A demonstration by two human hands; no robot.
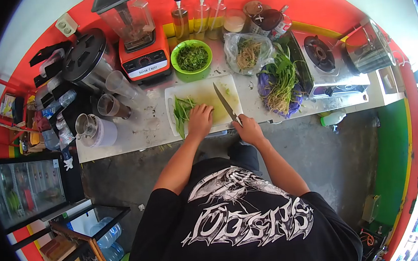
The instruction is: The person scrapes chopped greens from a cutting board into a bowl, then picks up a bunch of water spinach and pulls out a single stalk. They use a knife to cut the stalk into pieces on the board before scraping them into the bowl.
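A white cutting board (202, 87) lies on the counter in front of me, wet and greenish on its right half. My left hand (201, 119) is on the board with fingers curled over the right end of a small bunch of leafy greens (182, 112). In my right hand (249, 129) is a kitchen knife (224, 101), gripped by its handle, its blade slanting up and left over the board, apart from the leaves. A few green scraps (225, 90) lie near the board's upper right. Beyond the board stands a green bowl (193, 72) of chopped greens.
Right of the board, uncut greens with roots (282, 85) lie on a purple bag, near a clear bag of root ends (247, 51). A red blender (144, 56), pump bottles (201, 15) and a gas stove (331, 63) line the back. Plastic cups (111, 105) stand left.
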